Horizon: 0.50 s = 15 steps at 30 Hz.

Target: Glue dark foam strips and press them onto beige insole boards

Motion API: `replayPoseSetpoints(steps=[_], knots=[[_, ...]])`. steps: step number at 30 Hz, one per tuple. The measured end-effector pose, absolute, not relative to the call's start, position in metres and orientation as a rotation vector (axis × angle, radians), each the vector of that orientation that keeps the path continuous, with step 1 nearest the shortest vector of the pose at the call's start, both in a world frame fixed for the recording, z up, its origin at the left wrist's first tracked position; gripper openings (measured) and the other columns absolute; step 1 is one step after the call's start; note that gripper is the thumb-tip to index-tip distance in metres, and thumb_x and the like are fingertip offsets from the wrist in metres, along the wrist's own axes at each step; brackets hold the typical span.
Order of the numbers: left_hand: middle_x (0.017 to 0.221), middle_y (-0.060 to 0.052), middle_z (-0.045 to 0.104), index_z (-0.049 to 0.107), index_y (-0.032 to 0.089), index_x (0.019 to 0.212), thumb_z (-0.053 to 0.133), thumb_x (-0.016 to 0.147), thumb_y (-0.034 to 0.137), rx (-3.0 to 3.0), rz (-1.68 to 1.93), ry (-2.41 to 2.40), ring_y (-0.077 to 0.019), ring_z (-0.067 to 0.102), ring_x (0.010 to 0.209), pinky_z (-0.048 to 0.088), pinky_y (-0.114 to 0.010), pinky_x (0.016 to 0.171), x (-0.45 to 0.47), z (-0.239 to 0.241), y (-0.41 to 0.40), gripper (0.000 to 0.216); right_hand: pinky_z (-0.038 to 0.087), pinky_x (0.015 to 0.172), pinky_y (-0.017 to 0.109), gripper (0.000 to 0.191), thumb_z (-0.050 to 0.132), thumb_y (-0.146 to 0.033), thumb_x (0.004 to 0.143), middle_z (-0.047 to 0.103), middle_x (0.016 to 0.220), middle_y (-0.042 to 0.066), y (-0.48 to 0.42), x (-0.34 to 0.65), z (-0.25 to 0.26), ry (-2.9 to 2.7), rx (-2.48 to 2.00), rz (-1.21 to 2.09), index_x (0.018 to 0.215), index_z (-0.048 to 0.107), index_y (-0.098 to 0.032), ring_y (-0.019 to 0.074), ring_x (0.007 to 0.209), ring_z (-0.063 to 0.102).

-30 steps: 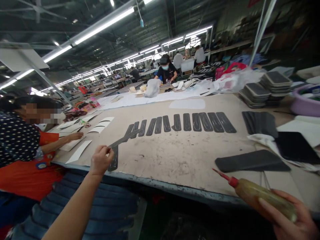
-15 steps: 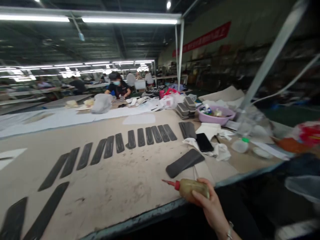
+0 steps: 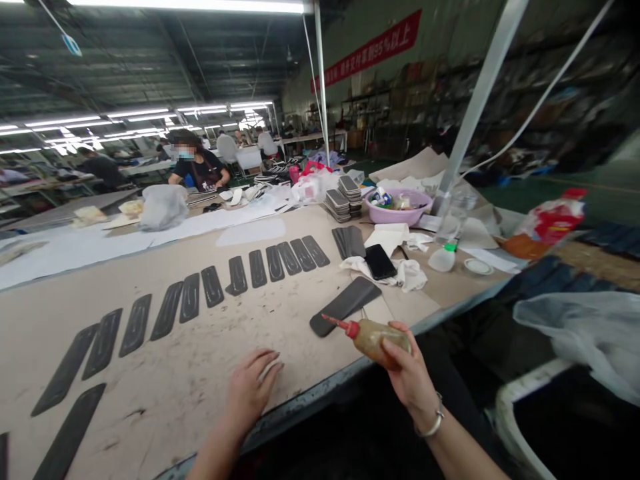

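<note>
Dark elongated strips (image 3: pixel 135 325) lie in a curved row from the left across the worktable (image 3: pixel 195 373), several carrying glossy looped tracks; one more lies nearer the front edge. Behind the row, a co-worker in a mask (image 3: pixel 204 172) wears a dark apron with a small white mark, illegible from here. The left hand (image 3: pixel 254 385) grasps nothing, its fingers loosely curled over the table's front part; blur makes it hard to say whether they touch the surface. Beyond, a red banner (image 3: pixel 370 52) ends in readable characters, "95%以上".

Right of centre, the nozzled squeeze bottle (image 3: pixel 377 339) is in the right hand (image 3: pixel 409 367), fingers wrapped around its amber body, red nozzle pointing left in front of a loose dark piece (image 3: pixel 347 301). The bottle shows no label. The step looks like applying fluid to the strips, with the nozzle well apart from the row. The next move would call for bringing the tip low over a strip and squeezing evenly, the left hand steadying it. Farther right, the smartphone (image 3: pixel 380 262) and green-capped bottle (image 3: pixel 443 259) show no readable brand.
</note>
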<state>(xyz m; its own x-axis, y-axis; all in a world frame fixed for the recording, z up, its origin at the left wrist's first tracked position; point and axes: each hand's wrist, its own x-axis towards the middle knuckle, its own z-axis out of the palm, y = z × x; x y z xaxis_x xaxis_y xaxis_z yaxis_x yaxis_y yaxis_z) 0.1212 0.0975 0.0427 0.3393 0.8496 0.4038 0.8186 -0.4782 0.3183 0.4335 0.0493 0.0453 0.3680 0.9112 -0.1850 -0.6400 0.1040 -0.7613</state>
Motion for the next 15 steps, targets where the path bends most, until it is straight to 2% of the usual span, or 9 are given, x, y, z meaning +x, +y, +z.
replayPoseSetpoints(steps=[2, 5, 10, 15], knots=[[0.101, -0.007, 0.066, 0.066, 0.022, 0.098, 0.051, 0.085, 0.035, 2.541, 0.765, 1.415, -0.0196, 0.061, 0.095, 0.05, -0.034, 0.087, 0.17, 0.032, 0.121, 0.024, 0.049, 0.069, 0.029, 0.044, 0.076, -0.024, 0.064, 0.063, 0.087, -0.001, 0.049, 0.439, 0.045, -0.345, -0.87, 1.156, 0.101, 0.052, -0.026, 0.0164, 0.076, 0.06], [0.104, -0.009, 0.064, 0.065, 0.019, 0.097, 0.053, 0.083, 0.032, 2.568, 0.671, 1.308, -0.0209, 0.058, 0.098, 0.048, -0.037, 0.089, 0.22, 0.026, 0.147, 0.023, 0.049, 0.069, 0.03, 0.045, 0.076, -0.025, 0.063, 0.064, 0.088, -0.001, 0.048, 0.445, 0.045, -0.305, -0.861, 1.125, 0.101, 0.052, -0.026, 0.0173, 0.076, 0.06], [0.094, -0.009, 0.065, 0.069, 0.017, 0.086, 0.049, 0.085, 0.028, 2.589, 0.418, 1.253, -0.0205, 0.058, 0.09, 0.044, -0.037, 0.087, 0.24, 0.027, 0.167, 0.023, 0.049, 0.069, 0.031, 0.047, 0.077, -0.025, 0.061, 0.064, 0.087, -0.001, 0.049, 0.447, 0.047, -0.282, -0.86, 1.125, 0.101, 0.052, -0.026, 0.0176, 0.075, 0.061], [0.085, -0.006, 0.066, 0.071, 0.019, 0.08, 0.049, 0.084, 0.029, 2.576, 0.341, 1.257, -0.0185, 0.059, 0.084, 0.046, -0.031, 0.078, 0.24, 0.033, 0.176, 0.024, 0.049, 0.069, 0.029, 0.045, 0.077, -0.024, 0.063, 0.064, 0.086, -0.002, 0.05, 0.444, 0.046, -0.282, -0.846, 1.176, 0.1, 0.052, -0.026, 0.0163, 0.075, 0.061]])
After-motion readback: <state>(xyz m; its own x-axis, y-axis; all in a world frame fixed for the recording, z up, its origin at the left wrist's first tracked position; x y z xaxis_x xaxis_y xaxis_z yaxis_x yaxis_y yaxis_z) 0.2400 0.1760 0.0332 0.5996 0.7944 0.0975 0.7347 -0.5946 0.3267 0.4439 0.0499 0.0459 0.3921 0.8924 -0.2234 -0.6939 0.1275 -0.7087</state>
